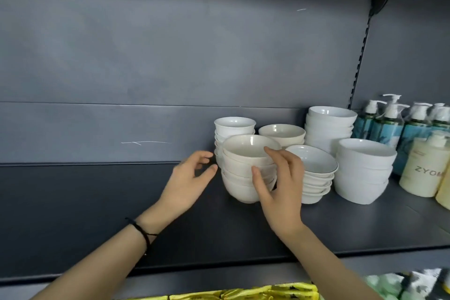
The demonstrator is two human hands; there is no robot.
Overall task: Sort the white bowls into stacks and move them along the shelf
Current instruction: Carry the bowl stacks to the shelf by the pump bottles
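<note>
**Right hand on front stack, left hand clear of it**

Six bowl stacks sit bunched right of centre on the shelf (97,202); all stand on its deck.

- Front stack (238,178): cream bowls, upright, furthest left and forward of the group.
- Right hand (280,187): grips the front stack from its right side. The thumb presses on the near wall and the index fingertip lies over the top bowl's rim. The other fingers wrap the far side and are partly hidden. The grip spans the upper bowls only.
- Left hand (187,182): fingers loosely curled, holding nothing. It is just beside the front stack's left wall with a small gap showing, so no contact. There is a black cord (141,231) on that wrist.
- Small stack (233,126): directly behind the front stack. Can't tell whether they touch.
- Low stack (281,133): back middle, cream.
- Rimmed stack (314,173): shallow bowls with a dark rim line, just right of the right hand. The top bowl is tilted.
- Tall stack (328,129): back right, near the rear panel.
- Wide stack (365,170): in front of the tall stack, to its right.
- Pump bottles (387,126): teal, at the right end of the shelf. A cream bottle (423,168) marked "ZYO" stands in front of them, beside the wide stack.
- Yellow packets (243,293): on the level below.
</note>
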